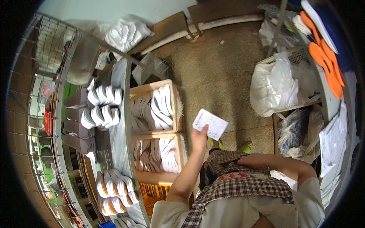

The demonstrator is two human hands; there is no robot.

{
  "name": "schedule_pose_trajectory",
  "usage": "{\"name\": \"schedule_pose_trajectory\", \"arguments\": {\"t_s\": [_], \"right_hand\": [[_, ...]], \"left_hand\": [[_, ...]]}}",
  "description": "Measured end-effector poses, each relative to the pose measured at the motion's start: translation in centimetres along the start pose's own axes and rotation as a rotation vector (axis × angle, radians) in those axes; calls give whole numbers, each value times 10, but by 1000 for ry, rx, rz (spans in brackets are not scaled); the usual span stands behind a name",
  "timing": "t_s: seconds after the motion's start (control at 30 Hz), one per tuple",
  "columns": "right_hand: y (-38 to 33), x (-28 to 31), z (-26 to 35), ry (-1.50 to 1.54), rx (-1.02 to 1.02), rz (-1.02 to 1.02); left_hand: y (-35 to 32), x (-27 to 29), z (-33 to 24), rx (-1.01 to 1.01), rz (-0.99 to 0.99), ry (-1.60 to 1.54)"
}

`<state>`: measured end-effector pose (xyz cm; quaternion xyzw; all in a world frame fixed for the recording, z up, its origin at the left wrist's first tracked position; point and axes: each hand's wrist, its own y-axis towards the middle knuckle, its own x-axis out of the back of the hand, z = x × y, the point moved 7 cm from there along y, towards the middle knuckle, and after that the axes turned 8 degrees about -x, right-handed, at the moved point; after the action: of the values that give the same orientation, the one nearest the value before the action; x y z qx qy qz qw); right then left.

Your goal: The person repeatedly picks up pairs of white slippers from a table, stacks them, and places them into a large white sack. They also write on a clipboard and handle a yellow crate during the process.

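My left hand (199, 137) pinches a white printed slip (210, 124) by 1 lower corner, raised above the floor beside 2 wooden crates (175, 110) of white insoles. I'd hold it flat and steady to read. My right hand (247, 159) rests at my waist, its fingers hidden.

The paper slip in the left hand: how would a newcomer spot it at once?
Find the two wooden crates of white soles. Just to their right, the left hand holds up the paper slip over the floor. It is the only small, flat, printed white sheet there.
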<state>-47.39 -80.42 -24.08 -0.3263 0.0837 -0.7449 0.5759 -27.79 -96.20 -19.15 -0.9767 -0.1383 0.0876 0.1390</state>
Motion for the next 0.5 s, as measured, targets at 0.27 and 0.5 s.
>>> {"name": "schedule_pose_trajectory", "arguments": {"t_s": [0.27,0.5], "right_hand": [[96,13,20,-483,-151,354],[201,94,52,38,-138,494]], "left_hand": [[125,268,50,20,-533,-3],[245,441,111,114,-783,119]]}}
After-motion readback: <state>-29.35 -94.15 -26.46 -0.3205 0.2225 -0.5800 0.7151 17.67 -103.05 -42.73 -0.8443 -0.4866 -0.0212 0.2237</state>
